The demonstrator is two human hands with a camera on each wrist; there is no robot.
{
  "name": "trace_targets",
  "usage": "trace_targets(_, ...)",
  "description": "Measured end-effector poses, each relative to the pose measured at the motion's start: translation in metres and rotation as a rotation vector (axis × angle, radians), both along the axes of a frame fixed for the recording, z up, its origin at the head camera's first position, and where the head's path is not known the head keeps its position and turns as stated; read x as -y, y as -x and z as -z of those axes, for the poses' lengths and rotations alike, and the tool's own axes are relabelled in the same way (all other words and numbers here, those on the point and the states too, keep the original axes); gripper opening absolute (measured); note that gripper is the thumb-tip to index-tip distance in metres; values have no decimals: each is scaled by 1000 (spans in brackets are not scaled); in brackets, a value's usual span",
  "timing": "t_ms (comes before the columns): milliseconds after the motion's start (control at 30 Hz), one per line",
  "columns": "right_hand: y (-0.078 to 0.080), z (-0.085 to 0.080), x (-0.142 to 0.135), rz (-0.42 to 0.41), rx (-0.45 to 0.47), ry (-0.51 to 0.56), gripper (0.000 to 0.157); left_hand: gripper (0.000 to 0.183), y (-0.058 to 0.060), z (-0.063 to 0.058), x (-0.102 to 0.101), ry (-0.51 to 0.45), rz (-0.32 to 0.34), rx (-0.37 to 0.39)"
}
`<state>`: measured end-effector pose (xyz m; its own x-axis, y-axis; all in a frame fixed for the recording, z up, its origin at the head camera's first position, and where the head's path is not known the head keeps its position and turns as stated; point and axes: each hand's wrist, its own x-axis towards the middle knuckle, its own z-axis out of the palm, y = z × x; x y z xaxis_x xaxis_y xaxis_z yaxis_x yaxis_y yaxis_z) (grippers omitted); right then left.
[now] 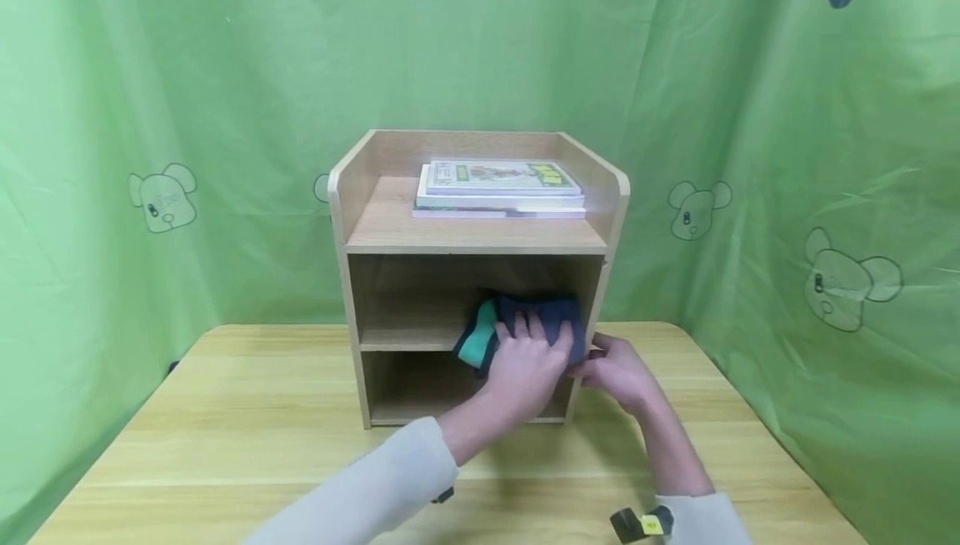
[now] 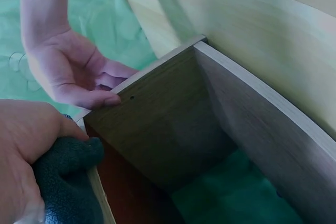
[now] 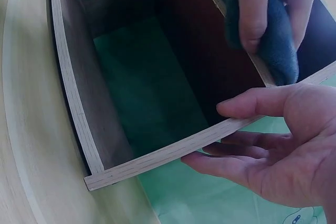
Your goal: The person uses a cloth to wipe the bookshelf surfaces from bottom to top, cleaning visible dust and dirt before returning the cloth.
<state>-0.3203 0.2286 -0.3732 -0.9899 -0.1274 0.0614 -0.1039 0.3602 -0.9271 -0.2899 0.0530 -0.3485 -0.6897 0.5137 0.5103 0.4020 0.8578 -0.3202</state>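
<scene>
A small wooden shelf unit [image 1: 472,237] stands on the table. At the right front of its middle shelf [image 1: 405,332] lies a folded soft cloth [image 1: 551,312], dark blue with a green part on its left. My left hand [image 1: 521,374] grips the cloth from above, its fingers spread over it; in the right wrist view the thumb lies along the cloth near the shelf edge. My right hand [image 3: 294,140] holds the front edge of the unit's right side panel [image 3: 173,149], thumb inside and fingers outside, just below the cloth. The cloth's back part is hidden.
Several thin books [image 1: 498,191] lie stacked on the unit's top, between raised sides. Below the middle shelf is a lower compartment [image 1: 427,387]. The wooden table [image 1: 247,437] extends around the unit. Green patterned curtains [image 1: 247,70] hang behind and at both sides.
</scene>
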Motion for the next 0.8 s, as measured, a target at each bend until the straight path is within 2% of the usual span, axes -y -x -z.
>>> trace_targets(100,0,0,0,19,-10,-15,58,61,-1,-4,-2,-86,68,-17)
trace_targets(233,-1,1,-1,7,-25,16,41,64,0,-10,-10,-296,179,23)
trace_targets(333,-1,2,-2,-32,-34,53,44,64,1,-16,-16,-473,248,92)
trace_targets(433,0,2,-2,-55,-40,60,49,63,2,-20,-17,-600,307,146)
trace_targets(600,1,4,-2,-55,-38,39,50,66,5,-25,-18,-697,378,133)
trace_targets(733,0,4,-4,-48,-58,19,46,68,5,-36,-22,-751,431,90)
trace_targets(800,0,4,-6,-53,-71,19,43,68,3,-42,-23,-768,443,93)
